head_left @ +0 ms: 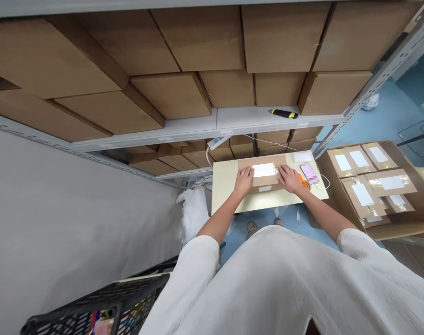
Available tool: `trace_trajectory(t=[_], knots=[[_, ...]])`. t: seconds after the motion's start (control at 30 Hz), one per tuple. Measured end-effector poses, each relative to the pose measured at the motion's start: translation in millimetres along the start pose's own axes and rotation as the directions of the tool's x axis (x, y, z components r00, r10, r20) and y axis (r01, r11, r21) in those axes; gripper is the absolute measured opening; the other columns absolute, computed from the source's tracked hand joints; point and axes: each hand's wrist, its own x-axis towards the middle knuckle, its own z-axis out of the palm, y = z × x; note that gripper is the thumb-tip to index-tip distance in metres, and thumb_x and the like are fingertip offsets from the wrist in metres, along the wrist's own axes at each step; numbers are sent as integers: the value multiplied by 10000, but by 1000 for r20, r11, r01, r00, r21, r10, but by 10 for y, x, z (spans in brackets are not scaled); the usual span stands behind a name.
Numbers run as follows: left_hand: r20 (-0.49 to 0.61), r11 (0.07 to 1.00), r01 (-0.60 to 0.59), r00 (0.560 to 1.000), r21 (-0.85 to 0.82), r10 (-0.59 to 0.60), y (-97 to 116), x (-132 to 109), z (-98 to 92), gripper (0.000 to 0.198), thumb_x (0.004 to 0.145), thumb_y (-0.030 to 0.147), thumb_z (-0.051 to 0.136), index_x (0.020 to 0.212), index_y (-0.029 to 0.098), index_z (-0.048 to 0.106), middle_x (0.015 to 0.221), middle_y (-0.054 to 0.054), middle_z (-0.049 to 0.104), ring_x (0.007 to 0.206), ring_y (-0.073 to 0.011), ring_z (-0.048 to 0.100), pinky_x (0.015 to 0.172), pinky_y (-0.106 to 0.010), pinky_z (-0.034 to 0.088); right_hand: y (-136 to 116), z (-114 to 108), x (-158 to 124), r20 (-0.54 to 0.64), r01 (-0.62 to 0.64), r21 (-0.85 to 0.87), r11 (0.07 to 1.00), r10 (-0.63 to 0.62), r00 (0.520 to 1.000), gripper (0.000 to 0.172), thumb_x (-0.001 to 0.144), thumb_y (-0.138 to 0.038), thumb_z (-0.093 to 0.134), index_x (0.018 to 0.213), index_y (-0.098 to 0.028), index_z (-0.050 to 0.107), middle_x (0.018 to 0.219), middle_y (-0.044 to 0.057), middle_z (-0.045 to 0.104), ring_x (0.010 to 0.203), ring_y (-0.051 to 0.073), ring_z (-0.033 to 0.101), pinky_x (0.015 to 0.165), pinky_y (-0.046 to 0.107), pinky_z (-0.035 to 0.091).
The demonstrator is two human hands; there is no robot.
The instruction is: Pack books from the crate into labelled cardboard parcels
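A brown cardboard box point(249, 190) lies on a pale yellow table point(223, 186), with a white label point(263, 170) on its top. My left hand point(244, 180) rests on the box at the label's left end, fingers spread. My right hand point(289, 178) lies on the box at the label's right end, its fingers also apart. Just right of my right hand is an orange tape dispenser or roll point(303, 181), partly hidden by the hand. A phone with a pink screen point(308, 173) lies near the table's right edge, beside a white pad point(302, 157).
Shelves point(247, 115) full of cardboard boxes stand ahead, with a black and yellow cutter point(283, 113) on one ledge. A large carton point(328, 186) of labelled boxes is at right. A black crate point(119, 302) and white plastic point(194, 211) are at left.
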Motion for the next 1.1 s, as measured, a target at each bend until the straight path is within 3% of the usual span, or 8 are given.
trace_trajectory(t=[0.13,0.23,0.4,0.57,0.7,0.8,0.93,1.1], knots=[[34,998,55,998,-23,-54,17,-13,47,671,1028,140,428,1685,236,521,1754,-167,485,1625,-342,433,1355,-578,302,190,91,-194,-79,-137,153,979,151,985,633,1108,-486,386,1689,-245,462,1744,181,439,1613,381,371,1289,597,339],[60,997,63,996,-53,-60,20,-2,50,700,1003,161,510,1692,282,522,1747,-144,502,1641,-355,413,1357,-595,319,434,188,-415,-122,-338,234,911,373,920,644,1090,-519,373,1648,-225,500,1677,203,514,1532,412,467,1237,637,404],[68,998,55,996,-6,-54,51,-3,54,674,1013,172,485,1682,246,529,1759,-160,478,1653,-353,390,1358,-586,317,839,330,-684,26,-566,282,775,583,812,609,1071,-566,401,1473,-174,636,1448,235,685,1370,411,598,1126,555,511],[107,996,40,993,78,-48,96,-20,39,698,1007,156,465,1700,235,492,1748,-185,473,1625,-368,406,1354,-605,281,1018,515,-715,194,-642,189,743,613,766,509,1032,-584,513,1277,-188,717,1347,214,709,1237,394,677,1084,582,520],[137,993,59,988,107,-73,121,-38,20,691,1020,174,489,1708,235,477,1718,-199,480,1585,-380,431,1328,-569,309,1052,688,-666,190,-636,173,752,608,771,511,1024,-630,530,1262,-216,710,1167,188,740,1205,404,687,1077,650,503],[152,992,69,985,102,-84,132,-45,14,705,1019,179,505,1720,244,461,1717,-194,473,1581,-386,424,1324,-568,305,1061,741,-629,222,-659,123,742,627,747,465,1024,-559,556,1288,-200,693,1145,200,743,1218,416,686,1083,657,492],[154,994,73,984,87,-85,128,-46,10,735,1003,158,479,1733,238,445,1737,-197,455,1585,-391,418,1329,-583,290,1071,680,-601,270,-670,93,737,629,729,440,1025,-457,550,1332,-174,689,1246,241,727,1282,426,673,1103,635,481],[155,996,68,985,54,-75,88,-37,-2,747,999,174,477,1740,264,442,1730,-187,468,1573,-396,431,1318,-591,306,1083,441,-629,236,-670,90,737,638,733,442,1003,-360,537,1344,-143,716,1318,279,718,1327,453,658,1089,606,503]])
